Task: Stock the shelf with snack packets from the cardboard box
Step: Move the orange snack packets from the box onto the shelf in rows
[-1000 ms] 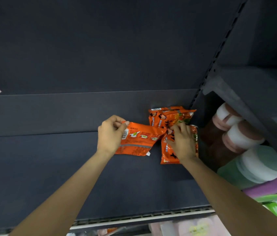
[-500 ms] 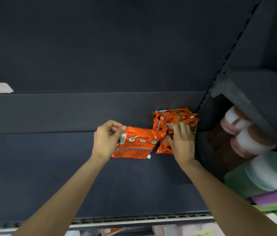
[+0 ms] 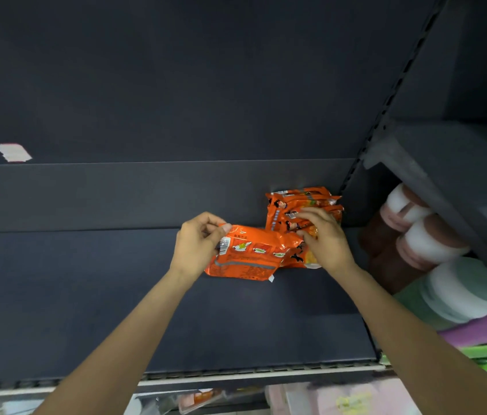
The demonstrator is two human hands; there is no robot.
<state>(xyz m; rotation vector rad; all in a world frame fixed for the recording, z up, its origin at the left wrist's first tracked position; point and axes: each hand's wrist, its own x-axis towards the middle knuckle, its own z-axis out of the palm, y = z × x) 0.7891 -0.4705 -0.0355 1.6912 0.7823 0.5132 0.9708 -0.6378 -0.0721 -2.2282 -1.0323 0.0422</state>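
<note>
From my feed, stocking has only just begun. The shelf is a wide dark board and nearly all of it is bare. The only stock on it sits at the back right corner: a small stack of orange packets standing against the back panel, just beside the slotted upright. I cannot count them exactly, but it looks like roughly 3 or 4.

My left hand pinches the upper left corner of 1 more packet, thumb and fingers pressed together on the foil. That packet is tilted, back side up with its barcode showing, and its right end touches the stack. My right hand rests on the stack, fingers spread and curled over the front packets, seemingly steadying or squaring them; I cannot tell whether it is gripping any one packet.

I judge the step in hand to be seating this packet next to the stack. After that, most of the job is left: the whole left and front of the shelf has no stock. The cardboard box is out of view, so I cannot say how many packets are waiting.

To the right, the neighbouring bay holds jars with white lids, which are not part of this job.
</note>
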